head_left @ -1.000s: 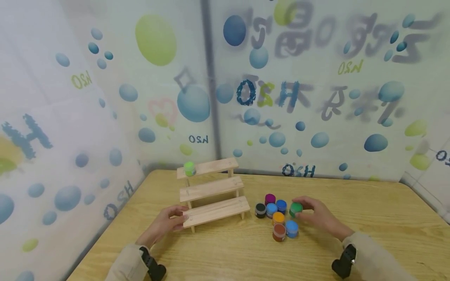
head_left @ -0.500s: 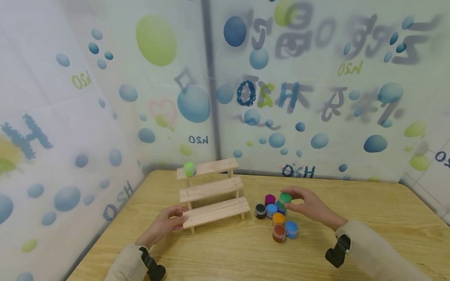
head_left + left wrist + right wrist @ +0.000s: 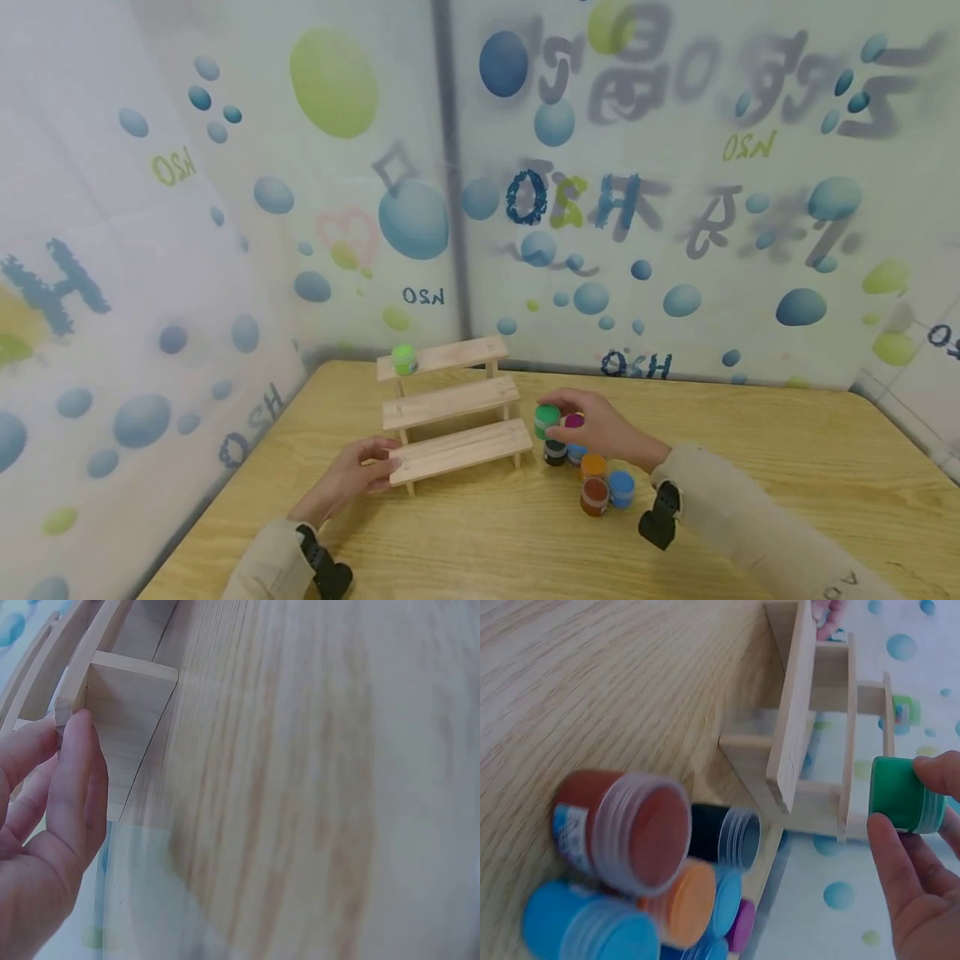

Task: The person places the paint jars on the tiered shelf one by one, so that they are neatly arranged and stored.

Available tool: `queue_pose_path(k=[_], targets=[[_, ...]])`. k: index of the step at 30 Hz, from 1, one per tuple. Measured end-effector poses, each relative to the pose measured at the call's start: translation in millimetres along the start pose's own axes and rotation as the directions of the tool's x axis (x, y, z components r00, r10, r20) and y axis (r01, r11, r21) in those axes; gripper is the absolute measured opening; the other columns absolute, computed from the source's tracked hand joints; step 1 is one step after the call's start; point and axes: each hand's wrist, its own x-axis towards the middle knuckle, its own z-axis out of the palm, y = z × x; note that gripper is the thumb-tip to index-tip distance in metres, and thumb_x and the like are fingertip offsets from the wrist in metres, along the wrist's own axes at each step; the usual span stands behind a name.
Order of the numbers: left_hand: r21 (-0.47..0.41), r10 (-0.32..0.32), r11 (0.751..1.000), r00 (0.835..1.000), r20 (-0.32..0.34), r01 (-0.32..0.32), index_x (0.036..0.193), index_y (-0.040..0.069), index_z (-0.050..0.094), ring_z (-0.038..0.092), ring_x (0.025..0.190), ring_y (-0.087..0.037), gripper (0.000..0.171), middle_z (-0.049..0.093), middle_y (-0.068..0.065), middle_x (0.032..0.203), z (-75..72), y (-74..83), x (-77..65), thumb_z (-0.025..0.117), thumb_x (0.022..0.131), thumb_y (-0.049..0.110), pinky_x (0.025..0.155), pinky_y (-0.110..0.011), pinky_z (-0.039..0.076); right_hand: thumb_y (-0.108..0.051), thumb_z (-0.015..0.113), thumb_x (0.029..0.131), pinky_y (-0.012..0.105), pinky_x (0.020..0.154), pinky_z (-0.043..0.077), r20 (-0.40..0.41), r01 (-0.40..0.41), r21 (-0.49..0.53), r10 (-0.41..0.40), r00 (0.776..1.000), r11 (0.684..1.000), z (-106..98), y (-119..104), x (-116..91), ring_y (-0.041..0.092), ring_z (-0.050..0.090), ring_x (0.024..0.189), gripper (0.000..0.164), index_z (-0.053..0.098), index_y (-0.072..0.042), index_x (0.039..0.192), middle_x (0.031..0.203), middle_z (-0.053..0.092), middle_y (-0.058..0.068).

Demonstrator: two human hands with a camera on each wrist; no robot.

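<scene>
Carried nearer the right end of the stepped pale-wood rack (image 3: 452, 403), the round green plastic jar (image 3: 547, 422), likely light, rigid and best held by its sides, is pinched by the right hand (image 3: 598, 426), while the left hand (image 3: 347, 479) grips the rack's left end.

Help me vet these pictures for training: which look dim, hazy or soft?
Head view: fairly even light, blurred grey scrawl across the white wall; left wrist view: pale haze over the brown wooden tabletop; right wrist view: dim, the far lime plastic jar softer than the held green plastic jar.
</scene>
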Motion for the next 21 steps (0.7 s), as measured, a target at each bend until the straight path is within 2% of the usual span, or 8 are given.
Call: queue_pose_path(k=[6,8,10,15,21], targets=[[0.001,0.006,1.000,1.000,0.012,-0.006,0.116,-0.010,0.047,0.054,0.076,-0.015,0.040,0.047,-0.015,0.097,-1.1,1.1,-0.5,0.060,0.085,0.012,0.066,-0.027,0.051,-0.012,0.062,0.084,0.023,0.069,0.050,0.044,0.032,0.073,-0.035,0.998,0.997,22,-17,24,0.025,0.054,0.094,0.038,0.052,0.000,0.118,0.102,0.057,0.010],[0.001,0.014,1.000,1.000,0.022,-0.014,0.117,-0.010,0.047,0.054,0.076,-0.016,0.040,0.047,-0.015,0.097,-1.6,0.8,-0.9,0.059,0.086,0.012,0.066,-0.027,0.051,-0.008,0.061,0.084,0.022,0.069,0.050,0.052,0.033,0.084,-0.038,0.998,0.996,27,-30,30,0.027,0.054,0.095,0.037,0.051,0.002,0.118,0.103,0.056,0.012],[-0.005,0.018,1.000,0.999,0.029,-0.018,0.117,-0.010,0.047,0.053,0.076,-0.016,0.040,0.047,-0.014,0.097,-1.7,0.8,-1.1,0.059,0.086,0.012,0.066,-0.027,0.051,-0.007,0.061,0.083,0.021,0.068,0.050,0.055,0.043,0.084,-0.048,0.997,0.996,32,-33,38,0.026,0.054,0.094,0.038,0.051,0.002,0.118,0.102,0.056,0.012],[-0.016,0.020,1.000,0.999,0.034,-0.020,0.116,-0.010,0.047,0.053,0.076,-0.016,0.041,0.046,-0.013,0.096,-1.5,0.9,-1.7,0.060,0.085,0.013,0.066,-0.027,0.051,-0.009,0.063,0.082,0.021,0.070,0.049,0.025,0.050,0.071,-0.052,0.998,0.996,38,-34,61,0.023,0.054,0.094,0.040,0.051,-0.002,0.120,0.102,0.056,0.007],[-0.024,0.028,0.999,0.999,0.042,-0.027,0.117,-0.010,0.046,0.053,0.076,-0.016,0.041,0.046,-0.014,0.098,-1.4,0.1,-1.7,0.059,0.086,0.013,0.067,-0.027,0.051,-0.011,0.065,0.081,0.024,0.070,0.049,-0.039,0.055,-0.005,-0.056,0.998,0.998,36,-44,89,0.020,0.056,0.091,0.040,0.054,-0.003,0.117,0.099,0.059,0.006]])
